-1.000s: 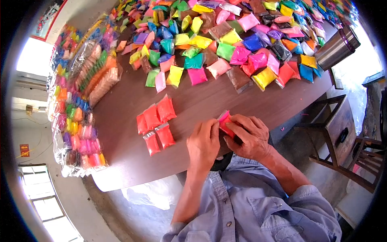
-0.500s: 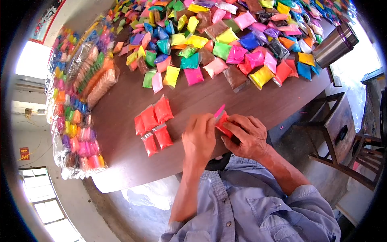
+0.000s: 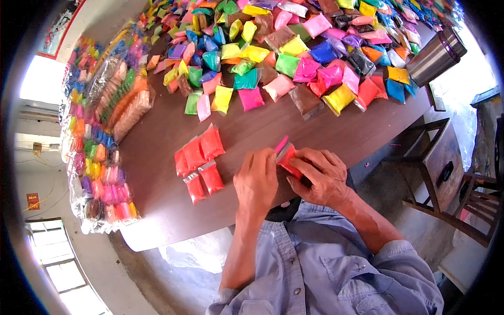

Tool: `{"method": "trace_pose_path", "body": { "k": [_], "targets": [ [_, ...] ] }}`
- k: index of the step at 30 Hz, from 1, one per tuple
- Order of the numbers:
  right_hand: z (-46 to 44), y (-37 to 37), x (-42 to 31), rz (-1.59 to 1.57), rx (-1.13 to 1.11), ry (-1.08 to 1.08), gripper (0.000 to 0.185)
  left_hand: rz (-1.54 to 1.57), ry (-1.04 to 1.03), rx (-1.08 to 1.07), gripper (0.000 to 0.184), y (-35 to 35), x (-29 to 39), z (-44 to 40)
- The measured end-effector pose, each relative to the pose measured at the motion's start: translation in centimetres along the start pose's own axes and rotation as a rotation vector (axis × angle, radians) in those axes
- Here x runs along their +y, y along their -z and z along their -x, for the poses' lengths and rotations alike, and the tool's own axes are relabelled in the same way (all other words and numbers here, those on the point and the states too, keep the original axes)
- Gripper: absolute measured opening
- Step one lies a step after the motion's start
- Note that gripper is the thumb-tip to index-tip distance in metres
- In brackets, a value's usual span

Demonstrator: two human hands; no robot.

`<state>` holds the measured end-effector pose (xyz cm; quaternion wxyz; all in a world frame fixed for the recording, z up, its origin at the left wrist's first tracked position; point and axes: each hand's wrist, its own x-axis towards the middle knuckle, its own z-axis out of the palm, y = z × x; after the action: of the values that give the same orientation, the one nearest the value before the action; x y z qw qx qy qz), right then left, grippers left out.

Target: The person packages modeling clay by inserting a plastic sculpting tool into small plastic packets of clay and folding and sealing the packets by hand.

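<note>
My right hand (image 3: 321,176) grips a small red packet (image 3: 287,159) with a clear, silvery top edge, just above the table's near edge. Close beside it my left hand (image 3: 255,178) is closed, its fingertips at the packet's top. A thin, flat pink strip (image 3: 282,143) sticks up from the left fingertips; its lower part is hidden, so its kind is unclear. Several similar red packets (image 3: 212,143) lie in two rows on the table, left of my hands.
A heap of colourful packets (image 3: 252,79) covers the far side of the brown table (image 3: 157,210). Bundled packets in clear plastic (image 3: 113,173) line the left edge. A steel flask (image 3: 436,56) lies tilted at the far right. A wooden stool (image 3: 441,157) stands to the right.
My left hand and the pink strip have shifted slightly left, away from the right hand, baring more of the red packet's top. The right hand has barely moved.
</note>
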<state>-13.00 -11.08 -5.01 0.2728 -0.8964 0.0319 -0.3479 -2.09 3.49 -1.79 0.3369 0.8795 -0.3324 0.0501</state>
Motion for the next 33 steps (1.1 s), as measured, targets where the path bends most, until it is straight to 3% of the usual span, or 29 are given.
{"method": "trace_pose_path", "body": {
  "k": [10, 12, 18, 25, 33],
  "targets": [
    [0.1, -0.1, 0.0, -0.003, -0.005, -0.005, 0.043, -0.147, -0.040, -0.056, 0.006, -0.1, -0.7, 0.3],
    [0.1, 0.0, 0.0, 0.002, -0.004, -0.007, 0.043, -0.036, -0.040, 0.022, 0.006, -0.2, -0.6, 0.3],
    [0.0, -0.2, 0.0, -0.015, 0.037, 0.010, 0.041, 0.125, -0.026, -0.052, 0.006, 0.1, 0.3, 0.5],
    [0.0, -0.1, 0.0, -0.015, 0.030, 0.006, 0.036, -0.029, -0.025, -0.103, 0.006, -0.1, -0.1, -0.9],
    [-0.1, 0.1, -0.1, -0.026, 0.016, -0.007, 0.031, 0.134, 0.025, -0.054, 0.008, 1.1, 0.6, -0.5]
  ]
}}
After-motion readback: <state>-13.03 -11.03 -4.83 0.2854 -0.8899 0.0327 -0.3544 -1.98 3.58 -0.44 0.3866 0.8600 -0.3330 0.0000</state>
